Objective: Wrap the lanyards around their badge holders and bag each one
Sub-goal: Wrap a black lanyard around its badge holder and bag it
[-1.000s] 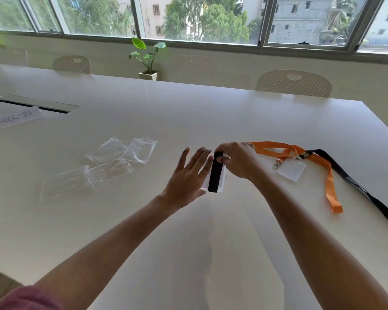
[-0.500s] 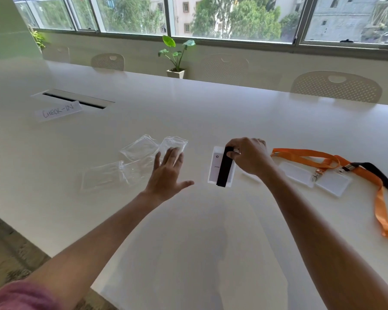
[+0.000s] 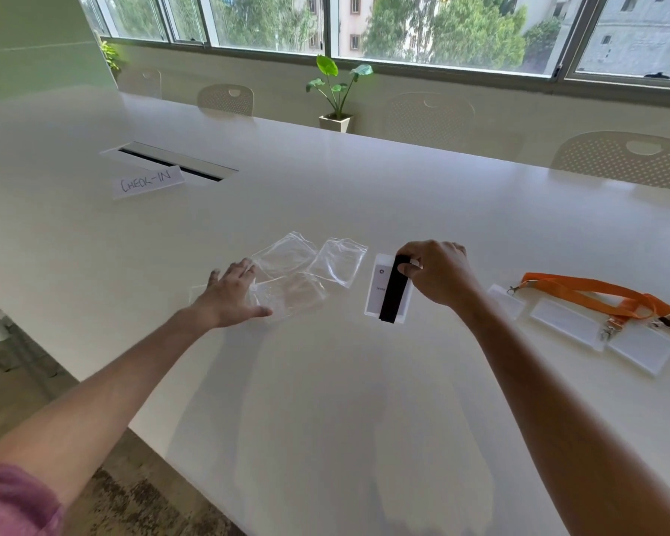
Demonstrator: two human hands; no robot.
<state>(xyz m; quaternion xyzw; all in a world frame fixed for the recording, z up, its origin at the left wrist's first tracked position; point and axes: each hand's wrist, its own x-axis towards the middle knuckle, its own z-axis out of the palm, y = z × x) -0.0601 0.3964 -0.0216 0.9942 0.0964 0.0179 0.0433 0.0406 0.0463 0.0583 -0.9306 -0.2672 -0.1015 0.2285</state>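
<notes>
Centrally, a badge holder (image 3: 387,290) wrapped in a black lanyard (image 3: 394,291) is pinched at its top by the right hand (image 3: 438,273) over the white worktop (image 3: 325,400). Clear bags (image 3: 310,272) are touched by the flat, relaxed left hand (image 3: 231,294). An orange lanyard (image 3: 592,290) is laid well apart, right.

Your desk (image 3: 364,195) is plain glossy white, and on it the badge holder (image 3: 380,288) is translucent white with a pale card inside, crossed by a solid black lanyard (image 3: 394,290), while the bags (image 3: 325,265) to its left are clear and colourless. To the right you have a bright orange lanyard (image 3: 588,290) with silver clips beside two more frosted white holders (image 3: 565,323). Far left, the white sign (image 3: 148,183) carries dark handwritten "CHECK-IN", the far chairs (image 3: 619,158) are off-white with a dotted perforated pattern, the plant (image 3: 335,85) is green in a white pot, and your near-left sleeve (image 3: 12,497) is pink.
</notes>
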